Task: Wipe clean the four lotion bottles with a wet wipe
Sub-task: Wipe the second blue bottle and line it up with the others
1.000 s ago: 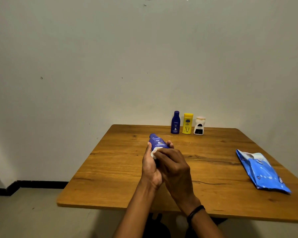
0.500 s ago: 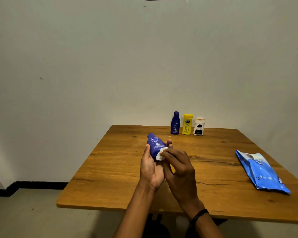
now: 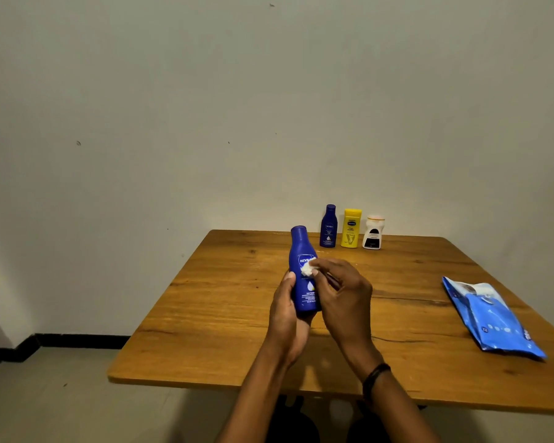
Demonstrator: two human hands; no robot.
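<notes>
Above the wooden table (image 3: 224,314), the left hand (image 3: 287,318) grips the big blue lotion bottle (image 3: 302,276) nearly upright, and the right hand (image 3: 343,298) pinches a small white wet wipe (image 3: 308,269) against its label. Three more bottles (blue (image 3: 328,226), yellow (image 3: 351,228), white (image 3: 373,232)) stand at the far edge, well apart from the blue wipes pack (image 3: 490,318).

The head camera looks forward and down across the table (image 3: 224,314).

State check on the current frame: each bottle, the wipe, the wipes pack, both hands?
large blue bottle: near upright, cap on, gripped by left hand
wet wipe: wadded, pinched by right hand, pressed on that bottle's label
small blue bottle: standing on table, cap on
yellow bottle: standing, closed
white bottle: standing, closed
wipes pack: lying flat on table, flap unclear
</notes>
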